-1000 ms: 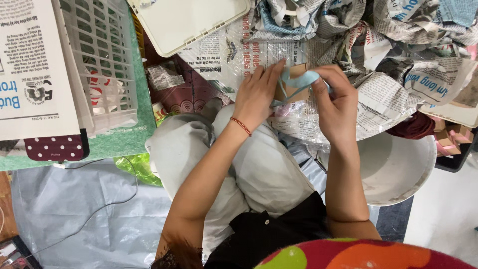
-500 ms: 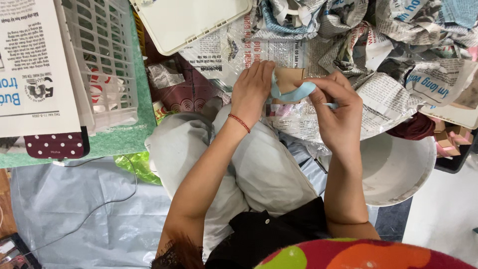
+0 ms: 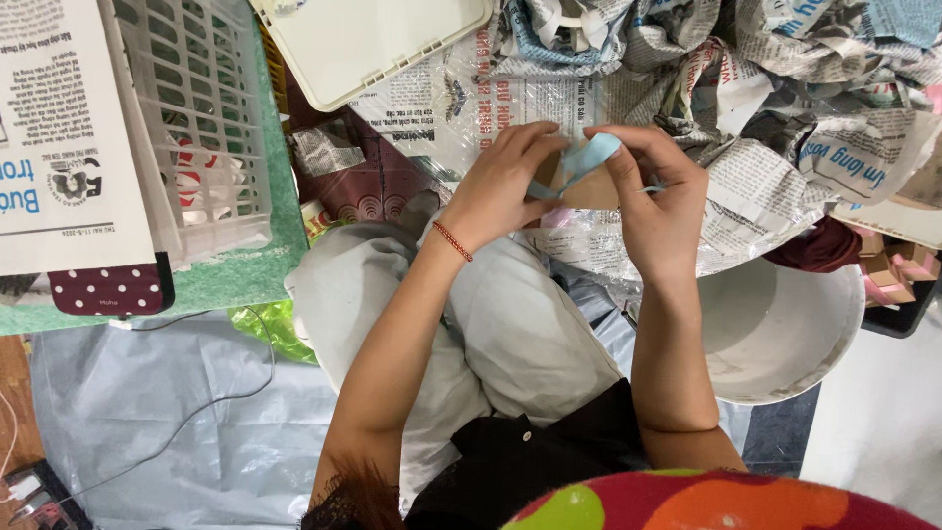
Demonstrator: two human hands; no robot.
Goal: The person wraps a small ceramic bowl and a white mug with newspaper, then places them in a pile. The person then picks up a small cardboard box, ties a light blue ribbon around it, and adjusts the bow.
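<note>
My left hand [image 3: 505, 182] and my right hand [image 3: 657, 196] meet over my lap, both gripping a small brown cardboard piece [image 3: 587, 188] with a light blue strip [image 3: 589, 157] stretched across it. The left fingers pinch the strip's left end against the cardboard. The right thumb and fingers hold the strip's raised right end. A thin red bracelet [image 3: 452, 240] circles my left wrist. Most of the cardboard is hidden behind my fingers.
Crumpled newspaper [image 3: 785, 88] is piled ahead and right. A white bucket [image 3: 785, 334] sits at my right knee. A cream lid [image 3: 373, 44] lies above, a white slatted basket [image 3: 186, 118] at left on green cloth, a grey sheet [image 3: 147, 412] with a cable lower left.
Both hands stayed together on the cardboard while the blue strip was turned and pulled; its right end now stands higher between my right fingers.
</note>
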